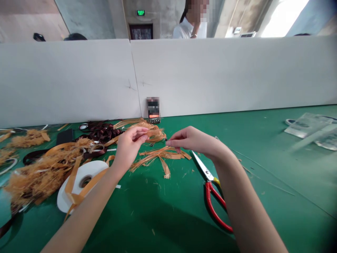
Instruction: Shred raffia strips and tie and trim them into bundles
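Your left hand (129,146) and right hand (193,138) hang just above the green work mat (168,225), facing each other. Your right fingertips (170,142) are closed together at a tiny dark bit (166,139), though you can't be sure it is gripped. Your left fingers (140,131) are curled in, and whether they hold any strand is hard to tell.

Right under your fingers lies a loose bunch of frayed tan ribbon strands (155,157), with a second frayed tuft (155,133) just past your left fingertips. They should feel feather-light, soft and limp, and fibres will likely snag and shed, so pinch them at the flat, unfrayed ribbon ends rather than the fluff.

Beyond your left hand sits a white ribbon spool (79,181), with a tan satin ribbon (72,189) trailing across it. Further past your fingers lies dark brown ribbon (101,131). Below your right hand rest red-handled scissors (210,200), blades closed. Far to the right, clear plastic bags (309,130) lie flat, their contents too blurred to tell.
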`<action>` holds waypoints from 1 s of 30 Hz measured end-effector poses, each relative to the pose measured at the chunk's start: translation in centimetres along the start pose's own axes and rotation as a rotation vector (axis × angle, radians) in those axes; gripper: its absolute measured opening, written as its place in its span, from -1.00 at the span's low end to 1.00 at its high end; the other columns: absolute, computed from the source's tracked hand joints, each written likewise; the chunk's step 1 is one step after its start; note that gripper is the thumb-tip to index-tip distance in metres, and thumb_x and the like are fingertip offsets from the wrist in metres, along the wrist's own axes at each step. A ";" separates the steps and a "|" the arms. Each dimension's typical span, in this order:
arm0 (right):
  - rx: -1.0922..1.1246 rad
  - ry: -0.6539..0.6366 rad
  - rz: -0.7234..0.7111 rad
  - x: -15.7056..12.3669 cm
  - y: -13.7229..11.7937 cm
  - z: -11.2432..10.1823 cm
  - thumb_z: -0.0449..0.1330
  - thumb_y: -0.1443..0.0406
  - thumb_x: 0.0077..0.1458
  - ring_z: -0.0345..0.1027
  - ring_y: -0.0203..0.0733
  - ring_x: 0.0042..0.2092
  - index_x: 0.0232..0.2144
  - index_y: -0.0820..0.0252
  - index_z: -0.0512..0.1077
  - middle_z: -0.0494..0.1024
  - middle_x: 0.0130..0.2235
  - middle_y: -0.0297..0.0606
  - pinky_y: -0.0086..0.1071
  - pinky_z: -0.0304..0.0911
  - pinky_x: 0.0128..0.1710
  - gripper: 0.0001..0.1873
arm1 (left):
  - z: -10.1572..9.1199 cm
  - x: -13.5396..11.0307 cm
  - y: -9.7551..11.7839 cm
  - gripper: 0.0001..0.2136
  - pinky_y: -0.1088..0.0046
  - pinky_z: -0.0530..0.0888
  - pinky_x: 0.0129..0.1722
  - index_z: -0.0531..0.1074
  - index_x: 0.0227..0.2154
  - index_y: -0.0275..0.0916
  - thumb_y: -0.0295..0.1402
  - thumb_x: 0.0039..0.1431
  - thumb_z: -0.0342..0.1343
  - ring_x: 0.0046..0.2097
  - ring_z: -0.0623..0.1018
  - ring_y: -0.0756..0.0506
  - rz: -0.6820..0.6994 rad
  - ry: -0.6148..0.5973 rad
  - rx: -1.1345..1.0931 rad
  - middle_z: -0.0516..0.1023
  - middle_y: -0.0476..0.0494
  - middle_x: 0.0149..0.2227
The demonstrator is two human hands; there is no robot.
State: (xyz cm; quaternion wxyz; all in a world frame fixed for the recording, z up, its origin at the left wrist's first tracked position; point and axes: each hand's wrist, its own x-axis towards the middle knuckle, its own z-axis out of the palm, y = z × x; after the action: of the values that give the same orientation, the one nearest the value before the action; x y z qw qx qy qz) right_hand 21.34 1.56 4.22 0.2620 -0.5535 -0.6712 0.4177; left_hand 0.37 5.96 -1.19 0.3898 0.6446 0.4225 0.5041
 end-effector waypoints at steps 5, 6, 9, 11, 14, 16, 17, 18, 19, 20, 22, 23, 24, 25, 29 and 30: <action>0.390 -0.156 -0.271 -1.1 -1.2 -0.2 0.16 0.11 0.16 0.23 -0.44 -0.55 -0.35 0.14 0.58 0.54 -0.49 -0.37 -0.48 0.20 -0.54 -0.72 | 0.2 -0.1 0.6 -0.87 0.30 0.53 -0.07 0.47 -0.33 -0.27 -0.46 0.01 0.19 -0.21 0.61 -0.09 -0.025 -0.037 0.043 0.62 -0.15 -0.29; 0.461 -0.120 -0.327 -1.1 -1.3 -0.2 0.14 0.13 0.18 0.36 -0.41 -0.48 -0.28 0.13 0.58 0.60 -0.37 -0.32 -0.47 0.31 -0.44 -0.73 | 0.2 -0.2 0.6 -0.87 0.28 0.53 -0.06 0.47 -0.32 -0.28 -0.46 0.01 0.19 -0.21 0.62 -0.10 -0.039 -0.062 0.052 0.62 -0.15 -0.29; 0.487 0.050 -0.472 -0.6 -1.0 0.3 0.14 0.27 0.17 0.45 -0.22 0.01 0.01 0.11 0.45 0.52 0.06 -0.24 -0.30 0.34 0.05 -0.65 | 0.5 -0.4 0.8 -0.88 0.26 0.54 -0.06 0.47 -0.32 -0.28 -0.46 0.03 0.18 -0.24 0.63 -0.09 -0.078 -0.113 0.050 0.63 -0.15 -0.30; 0.302 0.207 -0.534 0.2 -0.4 0.7 0.14 0.39 0.10 0.22 -0.14 0.23 0.16 0.15 0.31 0.32 0.24 -0.22 -0.21 0.17 0.23 -0.46 | 0.6 -0.4 0.9 -0.89 0.26 0.54 -0.07 0.48 -0.33 -0.27 -0.47 0.04 0.17 -0.26 0.63 -0.09 -0.078 -0.127 0.036 0.63 -0.13 -0.32; -0.151 0.488 -0.530 1.4 0.6 1.1 0.06 0.54 -0.01 0.05 -0.08 0.31 0.21 0.22 0.24 0.13 0.33 -0.19 -0.11 0.03 0.30 -0.31 | 0.7 -0.2 1.1 -0.89 0.26 0.56 -0.09 0.49 -0.34 -0.25 -0.46 0.02 0.18 -0.28 0.63 -0.09 -0.035 -0.121 0.051 0.63 -0.10 -0.35; -0.402 0.637 -0.487 1.9 1.2 1.0 0.00 0.61 -0.07 0.07 -0.04 0.30 0.17 0.23 0.29 0.11 0.33 -0.16 -0.04 0.06 0.28 -0.29 | 0.5 -0.1 1.4 -0.89 0.24 0.56 -0.09 0.50 -0.35 -0.24 -0.45 0.00 0.20 -0.27 0.62 -0.10 0.009 -0.092 0.089 0.63 -0.10 -0.36; -0.489 0.693 -0.471 2.1 1.4 0.8 -0.01 0.62 -0.08 0.12 -0.02 0.29 0.12 0.23 0.34 0.14 0.32 -0.14 -0.02 0.11 0.25 -0.32 | 0.4 0.0 1.5 -0.89 0.24 0.56 -0.08 0.50 -0.35 -0.24 -0.43 0.00 0.20 -0.27 0.62 -0.10 0.029 -0.080 0.108 0.63 -0.11 -0.35; -0.553 0.743 -0.460 2.2 1.5 0.7 0.01 0.61 -0.06 0.18 0.00 0.26 0.04 0.24 0.41 0.21 0.29 -0.11 0.00 0.15 0.21 -0.40 | 0.3 0.1 1.6 -0.89 0.23 0.56 -0.08 0.50 -0.36 -0.24 -0.42 0.00 0.20 -0.26 0.62 -0.11 0.046 -0.071 0.122 0.63 -0.12 -0.34; -0.597 0.792 -0.453 2.2 1.6 0.6 0.04 0.59 -0.03 0.24 0.02 0.21 -0.07 0.25 0.47 0.31 0.24 -0.07 0.00 0.19 0.17 -0.52 | 0.2 0.1 1.7 -0.89 0.23 0.56 -0.08 0.50 -0.35 -0.24 -0.41 0.00 0.20 -0.26 0.62 -0.11 0.058 -0.066 0.131 0.63 -0.13 -0.32; -0.616 0.839 -0.452 2.1 1.6 0.5 0.09 0.53 0.02 0.30 0.03 0.16 -0.19 0.25 0.50 0.41 0.17 -0.03 0.00 0.22 0.13 -0.68 | 0.1 0.2 1.8 -0.89 0.24 0.56 -0.09 0.51 -0.35 -0.23 -0.41 0.00 0.19 -0.26 0.62 -0.11 0.064 -0.064 0.135 0.63 -0.13 -0.31; -0.566 0.911 -0.453 2.0 1.3 0.5 0.17 0.38 0.09 0.40 0.02 0.05 -0.40 0.23 0.48 0.55 0.00 -0.01 -0.06 0.26 0.06 -0.92 | 0.0 0.3 1.8 -0.89 0.25 0.57 -0.11 0.50 -0.36 -0.22 -0.42 0.00 0.18 -0.25 0.62 -0.10 0.072 -0.059 0.131 0.64 -0.14 -0.30; -0.497 0.915 -0.445 1.9 1.0 0.6 0.18 0.30 0.12 0.44 -0.01 -0.01 -0.46 0.21 0.45 0.59 -0.06 -0.03 -0.10 0.28 0.03 -0.86 | -0.1 0.4 1.8 -0.90 0.26 0.57 -0.11 0.50 -0.36 -0.22 -0.42 0.00 0.18 -0.25 0.62 -0.10 0.077 -0.055 0.130 0.64 -0.14 -0.29; -0.404 0.894 -0.428 1.7 0.8 0.7 0.16 0.22 0.15 0.46 -0.05 -0.05 -0.50 0.19 0.42 0.61 -0.11 -0.06 -0.14 0.28 0.00 -0.78 | 0.0 0.4 1.7 -0.90 0.27 0.58 -0.11 0.50 -0.36 -0.22 -0.42 0.00 0.18 -0.25 0.62 -0.10 0.082 -0.052 0.129 0.64 -0.14 -0.29; -0.293 0.850 -0.406 1.6 0.5 0.9 0.12 0.16 0.19 0.48 -0.08 -0.08 -0.52 0.17 0.40 0.62 -0.15 -0.09 -0.17 0.28 -0.01 -0.70 | 0.0 0.5 1.7 -0.89 0.27 0.58 -0.11 0.50 -0.36 -0.22 -0.43 0.00 0.18 -0.24 0.63 -0.10 0.086 -0.049 0.129 0.64 -0.14 -0.28; 0.251 0.508 -0.354 1.3 -0.4 1.5 0.02 0.05 0.23 0.45 -0.15 -0.02 -0.59 0.16 0.37 0.62 -0.15 -0.15 -0.22 0.21 0.09 -0.55 | 0.0 0.5 1.6 -0.89 0.27 0.59 -0.12 0.50 -0.35 -0.21 -0.44 0.01 0.17 -0.25 0.63 -0.11 0.090 -0.051 0.135 0.64 -0.13 -0.29; 0.383 0.404 -0.359 1.2 -0.5 1.5 0.03 0.06 0.22 0.43 -0.16 0.02 -0.59 0.16 0.39 0.62 -0.13 -0.16 -0.24 0.20 0.11 -0.56 | 0.0 0.5 1.6 -0.90 0.28 0.59 -0.13 0.50 -0.35 -0.21 -0.45 0.02 0.17 -0.25 0.63 -0.10 0.096 -0.049 0.146 0.64 -0.13 -0.30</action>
State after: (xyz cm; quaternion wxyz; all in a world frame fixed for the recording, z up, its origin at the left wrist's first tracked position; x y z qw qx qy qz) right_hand 19.52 2.32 3.70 0.5586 -0.4386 -0.6019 0.3651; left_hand 0.72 5.87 0.46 0.3275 0.7029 0.4170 0.4741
